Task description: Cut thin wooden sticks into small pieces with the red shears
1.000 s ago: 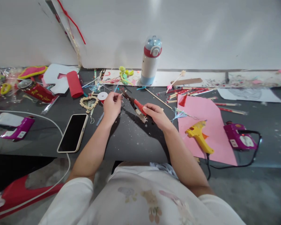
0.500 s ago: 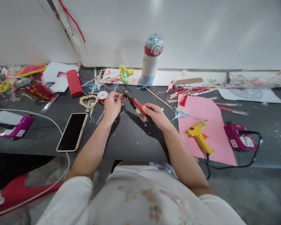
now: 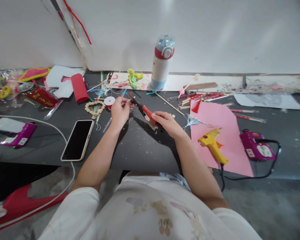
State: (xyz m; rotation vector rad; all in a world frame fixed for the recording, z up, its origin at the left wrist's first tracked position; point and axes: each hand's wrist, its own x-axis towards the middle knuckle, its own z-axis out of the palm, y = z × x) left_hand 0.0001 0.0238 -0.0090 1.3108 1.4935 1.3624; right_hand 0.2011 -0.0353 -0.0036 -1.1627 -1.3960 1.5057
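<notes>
My right hand [image 3: 167, 122] is closed round the handle end of a pair of pliers [image 3: 147, 112] with a red grip and dark jaws. The other handle looks pale and worn. The jaws point up and left, close to the fingertips of my left hand [image 3: 121, 110]. Those fingers are pinched together beside the jaws; whatever they hold is too small to make out. Just left of this hand are a white spool [image 3: 109, 101] with red on it and a beige heart-shaped loop [image 3: 95, 109] with a tassel.
A phone [image 3: 77, 140] lies left of my left forearm. On the right, a yellow glue gun [image 3: 213, 145] rests on pink paper [image 3: 232, 133], beside a purple power strip [image 3: 256, 146]. A bottle [image 3: 161, 70] stands at the back. A red can [image 3: 38, 95] lies at left.
</notes>
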